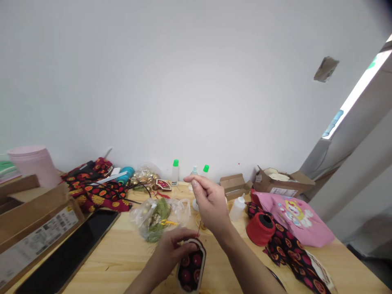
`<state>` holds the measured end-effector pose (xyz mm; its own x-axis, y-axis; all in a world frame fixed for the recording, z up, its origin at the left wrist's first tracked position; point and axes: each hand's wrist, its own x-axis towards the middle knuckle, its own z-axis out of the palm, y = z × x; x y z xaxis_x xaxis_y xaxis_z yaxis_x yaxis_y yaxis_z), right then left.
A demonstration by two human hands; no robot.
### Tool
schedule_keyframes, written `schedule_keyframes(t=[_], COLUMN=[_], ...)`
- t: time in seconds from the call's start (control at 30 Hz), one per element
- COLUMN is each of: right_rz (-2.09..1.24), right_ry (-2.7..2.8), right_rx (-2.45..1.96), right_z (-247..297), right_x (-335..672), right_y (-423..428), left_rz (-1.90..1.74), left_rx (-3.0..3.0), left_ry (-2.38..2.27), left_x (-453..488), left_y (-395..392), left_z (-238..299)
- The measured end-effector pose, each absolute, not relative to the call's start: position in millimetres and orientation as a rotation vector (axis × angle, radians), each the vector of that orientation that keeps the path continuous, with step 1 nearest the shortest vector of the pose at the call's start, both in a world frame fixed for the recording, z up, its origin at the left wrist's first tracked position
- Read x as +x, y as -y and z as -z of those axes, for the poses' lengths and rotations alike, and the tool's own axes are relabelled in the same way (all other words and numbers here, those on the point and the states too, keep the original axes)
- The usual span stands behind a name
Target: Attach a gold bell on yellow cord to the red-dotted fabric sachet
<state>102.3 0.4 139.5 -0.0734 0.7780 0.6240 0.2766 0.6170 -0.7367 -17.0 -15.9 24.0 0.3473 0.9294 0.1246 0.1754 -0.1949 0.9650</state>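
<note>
My left hand (173,247) is closed on a small oval piece (191,266) covered in black cloth with red dots, held low over the wooden table (116,253). My right hand (208,202) is raised above it, fingers pinched on a thin red thread (199,227) that runs down to the piece. A clear plastic bag (157,214) with green and gold bits lies just behind my left hand. A red thread spool (261,228) stands to the right of my right forearm.
Patterned red-black cloth (94,185) lies at the back left, and more of that cloth (294,255) at the right under a pink bag (292,216). Green-capped bottles (175,171) stand by the wall. Cardboard boxes (33,228) and a black tray (70,249) fill the left; small boxes (281,181) sit back right.
</note>
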Motion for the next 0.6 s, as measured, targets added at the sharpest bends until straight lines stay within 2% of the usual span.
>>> schedule_keyframes(t=[0.4,0.6], right_rz=[-0.482,-0.452], right_ry=[1.423,1.36], right_rx=[-1.111,-1.172], right_z=[-86.7,-60.5], right_x=[124.2,132.4], right_y=[-38.0,-45.3], left_rz=[-0.79,-0.781], left_rx=[1.347,1.465], left_ry=[-0.941,-1.041], left_x=[-15.6,-7.4], left_y=[6.9,-0.3], left_z=[1.9,9.8])
